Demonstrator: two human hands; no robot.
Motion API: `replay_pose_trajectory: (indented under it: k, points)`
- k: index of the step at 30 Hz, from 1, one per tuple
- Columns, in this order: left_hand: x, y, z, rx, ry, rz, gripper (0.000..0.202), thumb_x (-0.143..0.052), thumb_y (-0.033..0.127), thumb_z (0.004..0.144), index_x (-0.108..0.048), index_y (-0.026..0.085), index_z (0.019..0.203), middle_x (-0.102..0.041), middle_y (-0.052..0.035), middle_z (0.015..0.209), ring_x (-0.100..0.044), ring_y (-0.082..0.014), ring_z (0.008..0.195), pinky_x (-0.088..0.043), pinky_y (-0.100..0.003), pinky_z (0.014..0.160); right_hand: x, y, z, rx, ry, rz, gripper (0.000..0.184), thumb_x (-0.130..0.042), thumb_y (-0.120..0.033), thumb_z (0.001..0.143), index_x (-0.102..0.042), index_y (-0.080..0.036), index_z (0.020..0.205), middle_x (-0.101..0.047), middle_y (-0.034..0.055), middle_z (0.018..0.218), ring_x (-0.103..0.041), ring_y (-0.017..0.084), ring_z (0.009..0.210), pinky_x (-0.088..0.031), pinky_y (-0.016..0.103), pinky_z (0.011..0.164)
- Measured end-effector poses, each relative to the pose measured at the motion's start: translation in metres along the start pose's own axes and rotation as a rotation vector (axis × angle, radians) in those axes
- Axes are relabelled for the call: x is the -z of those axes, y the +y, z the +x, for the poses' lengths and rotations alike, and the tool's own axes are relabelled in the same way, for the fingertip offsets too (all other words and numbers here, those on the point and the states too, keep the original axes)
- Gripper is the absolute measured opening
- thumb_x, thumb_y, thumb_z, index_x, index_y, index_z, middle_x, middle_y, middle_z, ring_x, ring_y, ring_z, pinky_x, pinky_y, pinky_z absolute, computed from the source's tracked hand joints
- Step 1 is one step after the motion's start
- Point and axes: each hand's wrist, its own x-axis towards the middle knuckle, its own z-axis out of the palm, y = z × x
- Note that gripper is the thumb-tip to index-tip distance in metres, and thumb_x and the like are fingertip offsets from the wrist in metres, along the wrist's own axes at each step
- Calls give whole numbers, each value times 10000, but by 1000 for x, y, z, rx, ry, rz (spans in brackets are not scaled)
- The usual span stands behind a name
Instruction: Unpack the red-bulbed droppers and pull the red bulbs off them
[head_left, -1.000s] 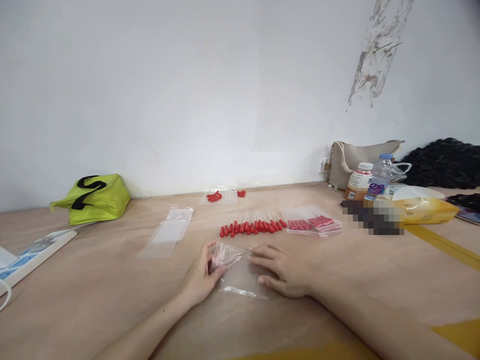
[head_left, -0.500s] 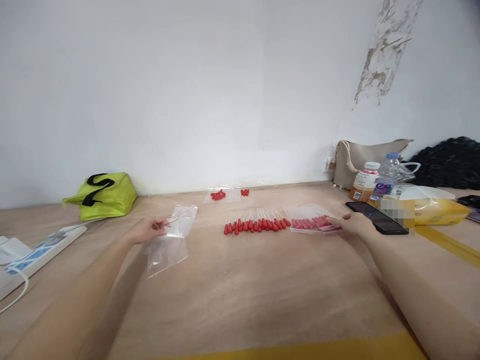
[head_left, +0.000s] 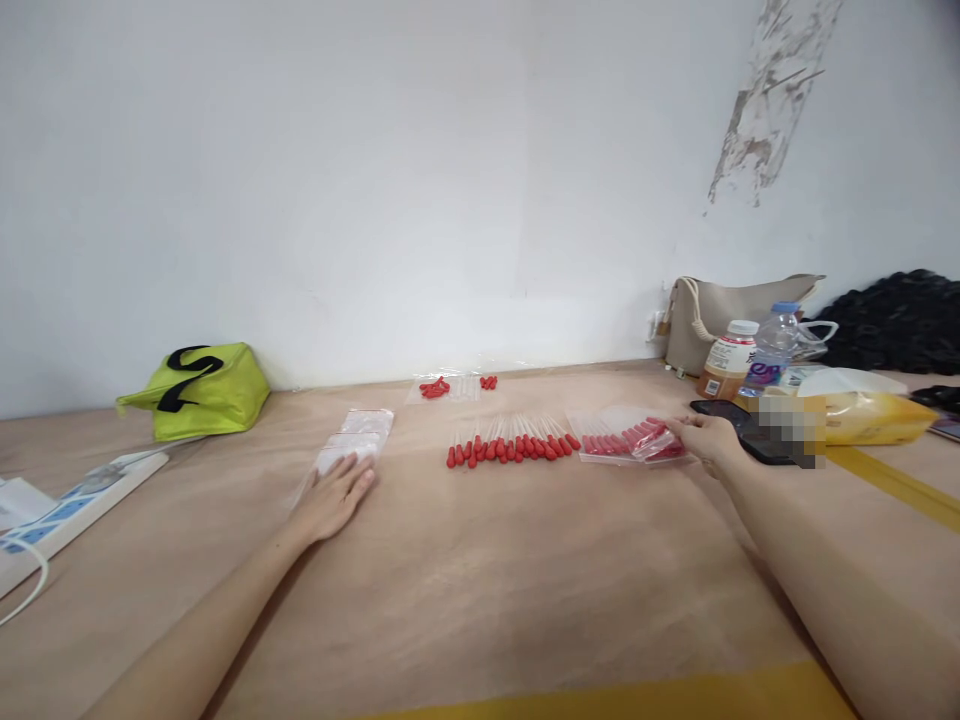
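Observation:
My left hand [head_left: 334, 497] lies flat, fingers stretched out, on clear zip bags [head_left: 355, 436] at the left of the table. At the right, my right hand [head_left: 709, 438] pinches the edge of a clear bag [head_left: 656, 440] that holds droppers with red bulbs; the fingertips are partly hidden. Beneath it is another clear bag of red-bulb droppers [head_left: 600, 443]. Between my hands a row of loose droppers [head_left: 517, 450] rests on the table, red bulbs toward me and clear stems pointing away.
Near the wall lie more red bulbs [head_left: 435, 387] and clear stems on plastic. A green bag [head_left: 210, 392] and a power strip [head_left: 82, 510] are at the left. Bottles [head_left: 729, 360], a phone [head_left: 750, 437], a yellow pack [head_left: 870, 418] and a beige bag [head_left: 739, 310] crowd the right.
My left hand has let go of the bag it was lifting and now presses flat on the bags, nearer to me. My right hand has raised the bag's edge slightly.

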Motion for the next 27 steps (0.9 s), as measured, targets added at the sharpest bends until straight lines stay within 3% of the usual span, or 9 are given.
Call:
replay_pose_trajectory:
  k: [2, 3, 6, 8, 10, 14, 18, 23, 27]
  points:
    - [-3, 1, -6, -15, -57, -26, 508, -191, 482, 873, -371, 270, 1297, -333, -65, 1378, -252, -263, 1284, -208, -531, 992, 1, -14, -6, -19, 29, 98, 296, -546, -421, 706, -601, -134, 747, -584, 52, 590, -544, 154, 539, -418, 249, 470]
    - [-2, 1, -7, -33, -30, -31, 505, -187, 472, 877, -371, 261, 1298, -331, -65, 1379, -243, -256, 1289, -199, -528, 999, 2, -22, -9, -22, 58, 216, 288, -545, -420, 711, -583, -142, 776, -583, 47, 613, -539, 143, 544, -420, 242, 478]
    - [6, 8, -8, -123, 188, -50, 492, -213, 427, 885, -399, 208, 1284, -365, -78, 1361, -227, -238, 1295, -162, -493, 1033, 8, -53, -27, 77, 91, 602, 292, -608, -437, 663, -520, -181, 772, -549, -2, 617, -519, 107, 542, -432, 224, 516]
    - [14, 22, -11, -194, 334, -119, 469, -243, 406, 884, -437, 190, 1252, -415, -78, 1324, -257, -225, 1281, -179, -456, 1044, 8, -73, -46, 137, -15, 824, 369, -670, -475, 587, -493, -194, 747, -533, -27, 599, -512, 98, 524, -435, 225, 511]
    - [23, 43, -17, -267, 398, -236, 438, -280, 395, 880, -455, 193, 1226, -454, -66, 1286, -306, -208, 1254, -232, -410, 1040, 2, -90, -71, 81, -248, 979, 411, -712, -482, 535, -480, -196, 718, -525, -45, 579, -487, 83, 474, -423, 222, 474]
    - [35, 95, -36, -340, 249, -459, 403, -360, 382, 863, -455, 204, 1212, -451, -55, 1277, -380, -196, 1200, -295, -356, 1018, -20, -113, -122, -20, -728, 1109, 350, -744, -389, 558, -505, -175, 698, -543, -45, 608, -518, 68, 534, -444, 209, 548]
    - [34, 140, -38, -282, -38, -829, 397, -409, 417, 843, -464, 220, 1183, -515, -59, 1206, -473, -202, 1110, -370, -351, 946, -41, -117, -145, -45, -1062, 1090, 322, -742, -331, 590, -532, -161, 765, -560, -48, 626, -527, 53, 566, -425, 189, 578]
    - [18, 182, -18, -411, -348, -1143, 335, -601, 371, 733, -475, 164, 964, -584, -71, 979, -560, -161, 900, -434, -292, 788, -61, -111, -149, -59, -1171, 953, 458, -784, -307, 513, -517, -154, 852, -602, -37, 658, -560, 78, 582, -416, 211, 579]
    - [3, 198, -13, -442, -469, -1121, 382, -623, 330, 715, -426, 174, 1002, -560, -1, 786, -526, -90, 631, -394, -211, 573, -61, -107, -150, -24, -1139, 828, 573, -791, -326, 487, -483, -143, 934, -612, -29, 647, -576, 99, 578, -429, 231, 585]
